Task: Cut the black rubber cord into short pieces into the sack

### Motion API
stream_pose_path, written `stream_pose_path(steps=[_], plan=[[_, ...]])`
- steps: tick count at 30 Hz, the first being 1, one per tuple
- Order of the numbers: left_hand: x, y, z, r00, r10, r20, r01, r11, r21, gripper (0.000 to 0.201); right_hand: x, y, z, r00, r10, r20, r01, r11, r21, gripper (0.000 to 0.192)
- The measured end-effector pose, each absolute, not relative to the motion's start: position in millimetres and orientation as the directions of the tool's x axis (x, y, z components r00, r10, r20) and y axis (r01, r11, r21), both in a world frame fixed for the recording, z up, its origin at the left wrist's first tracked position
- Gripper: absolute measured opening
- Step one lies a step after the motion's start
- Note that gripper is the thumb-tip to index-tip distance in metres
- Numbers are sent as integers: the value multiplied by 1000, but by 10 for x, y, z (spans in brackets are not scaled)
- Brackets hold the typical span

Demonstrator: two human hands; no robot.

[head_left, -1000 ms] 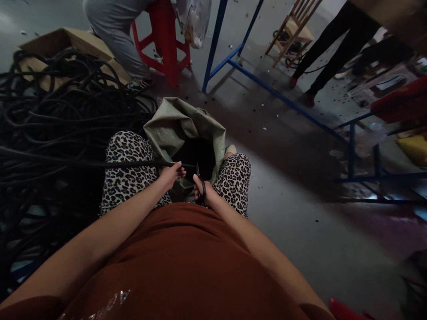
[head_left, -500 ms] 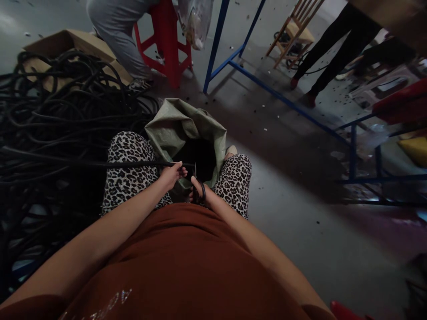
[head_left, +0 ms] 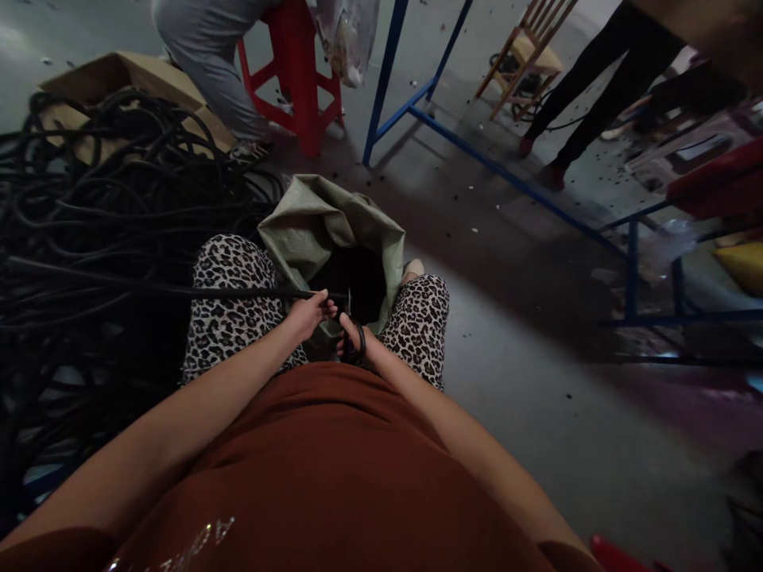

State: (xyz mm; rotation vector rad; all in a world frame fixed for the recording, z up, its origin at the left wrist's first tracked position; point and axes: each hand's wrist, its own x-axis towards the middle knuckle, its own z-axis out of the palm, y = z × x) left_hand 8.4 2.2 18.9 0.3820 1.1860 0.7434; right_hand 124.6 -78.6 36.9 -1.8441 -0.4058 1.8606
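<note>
Black hose runs in from 9 o'clock across the left knee, its end over the mouth of the green sack. Left hand pinches it near that end, thumb against forefinger, other fingers loosely curled. Right hand, at 4 o'clock from the left, wraps the handles of scissors, blades toward 12 beside the hose end; cannot tell whether they touch. Hose looks rubbery: probably firm over a short length, bendy over a long one, light at the tip, hardly fragile. Best grip seems just short of the end, where little can droop. Trailing weight likely drags toward 9; tangled pile lies at 10.
</note>
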Motion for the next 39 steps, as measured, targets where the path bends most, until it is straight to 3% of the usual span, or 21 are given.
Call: stream_pose_path(steps=[39], plan=[[99,1,230,179,674,-716,-320,728,606,8,1251,-761,413,56,534,-844,-123,-835,-536,48]])
